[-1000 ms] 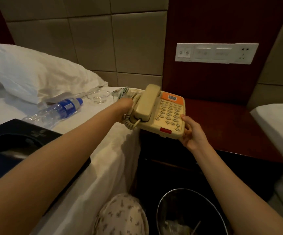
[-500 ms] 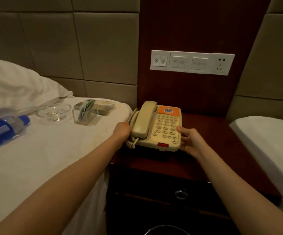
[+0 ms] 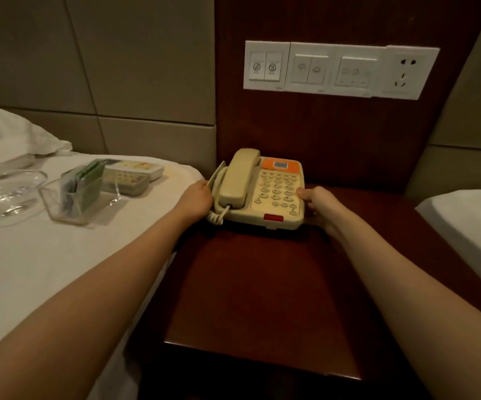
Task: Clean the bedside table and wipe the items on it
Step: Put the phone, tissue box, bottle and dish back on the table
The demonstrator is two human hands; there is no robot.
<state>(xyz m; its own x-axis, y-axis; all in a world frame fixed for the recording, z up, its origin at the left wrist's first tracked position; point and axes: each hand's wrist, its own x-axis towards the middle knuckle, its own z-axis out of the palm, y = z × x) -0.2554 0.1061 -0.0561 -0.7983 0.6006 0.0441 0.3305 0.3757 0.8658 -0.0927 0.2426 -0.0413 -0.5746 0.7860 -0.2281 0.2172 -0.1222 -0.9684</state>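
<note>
Phone [image 3: 262,189] sits on the worktop [image 3: 256,284]; our left hand [image 3: 196,197] grips its left side, our right hand [image 3: 320,206] its right side.

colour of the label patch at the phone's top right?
Orange label patch, on the cream phone; head view.

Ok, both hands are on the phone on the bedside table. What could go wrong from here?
1. The coiled cord bunches beside the left hand; it may snag and tug the handset off the telephone.
2. The glass dish and clear holder sit on the soft bed, so leaning there could tip them.
</note>
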